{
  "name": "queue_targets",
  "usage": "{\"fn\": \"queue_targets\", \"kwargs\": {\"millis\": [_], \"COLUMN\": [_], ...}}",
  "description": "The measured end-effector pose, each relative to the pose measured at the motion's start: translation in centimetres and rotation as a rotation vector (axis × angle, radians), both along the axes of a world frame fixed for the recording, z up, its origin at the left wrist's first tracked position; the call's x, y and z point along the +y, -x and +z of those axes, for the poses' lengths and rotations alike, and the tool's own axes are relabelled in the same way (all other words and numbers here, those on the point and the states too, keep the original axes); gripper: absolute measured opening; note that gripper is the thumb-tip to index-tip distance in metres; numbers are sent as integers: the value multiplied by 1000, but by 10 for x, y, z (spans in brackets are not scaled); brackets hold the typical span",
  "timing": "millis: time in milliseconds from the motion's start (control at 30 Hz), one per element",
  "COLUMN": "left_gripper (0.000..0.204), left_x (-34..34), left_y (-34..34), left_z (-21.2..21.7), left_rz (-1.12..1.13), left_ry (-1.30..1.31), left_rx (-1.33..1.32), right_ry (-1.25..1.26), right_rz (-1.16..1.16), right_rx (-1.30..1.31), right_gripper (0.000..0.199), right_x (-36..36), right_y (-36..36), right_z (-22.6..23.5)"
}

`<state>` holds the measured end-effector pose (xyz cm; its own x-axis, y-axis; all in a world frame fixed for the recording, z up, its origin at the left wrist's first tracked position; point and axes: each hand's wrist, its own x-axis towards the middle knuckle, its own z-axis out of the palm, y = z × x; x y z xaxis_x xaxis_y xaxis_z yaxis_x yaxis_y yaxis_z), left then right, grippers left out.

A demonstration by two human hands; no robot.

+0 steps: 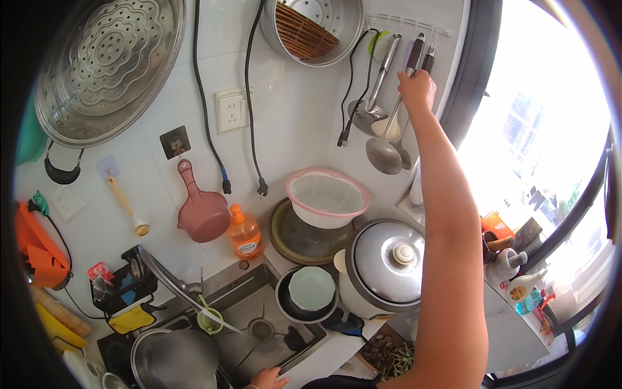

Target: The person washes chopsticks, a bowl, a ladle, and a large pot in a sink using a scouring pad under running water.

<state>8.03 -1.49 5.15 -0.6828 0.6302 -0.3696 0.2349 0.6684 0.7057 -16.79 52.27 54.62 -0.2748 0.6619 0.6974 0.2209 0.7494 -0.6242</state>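
My right hand [416, 91] reaches up along the wall at the upper right, its fingers closed round the stem of a metal ladle [384, 155] with a dark handle top. The ladle hangs close to the hook rail [408, 24], bowl downward; whether it is still on its hook I cannot tell. Beside it hang a skimmer [367, 117], a cream-coloured spoon [386, 128] and another dark-handled utensil [428, 58], partly behind my hand. My left hand [269, 378] lies at the sink's front edge, fingers loosely extended and nothing seen in them; the lower picture edge cuts it off.
The steel sink [243, 324] has a faucet [172, 279] and a metal pot [142, 353] at its left. Right of it stand a pan with a pale green bowl [312, 288], a lidded pot [389, 259] and a pink-rimmed basin [328, 194]. Two black cords [251, 97] hang down the wall.
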Motion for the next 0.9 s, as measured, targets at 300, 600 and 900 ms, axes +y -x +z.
{"fn": "queue_targets", "kwargs": {"millis": [300, 600, 900], "left_gripper": [57, 62, 56], "left_x": [6, 0, 9], "left_y": [-1, 0, -14], "left_z": [9, -53, -13], "left_rz": [-57, -209, -205], "left_ry": [106, 253, 278], "left_rx": [-8, -132, -92], "right_ry": [-6, 187, -497], "right_rz": [-68, 41, -53], "right_rx": [36, -3, -434], "right_gripper": [36, 39, 23], "right_x": [7, -11, 208], "right_y": [8, -15, 75], "right_z": [5, 11, -40]}}
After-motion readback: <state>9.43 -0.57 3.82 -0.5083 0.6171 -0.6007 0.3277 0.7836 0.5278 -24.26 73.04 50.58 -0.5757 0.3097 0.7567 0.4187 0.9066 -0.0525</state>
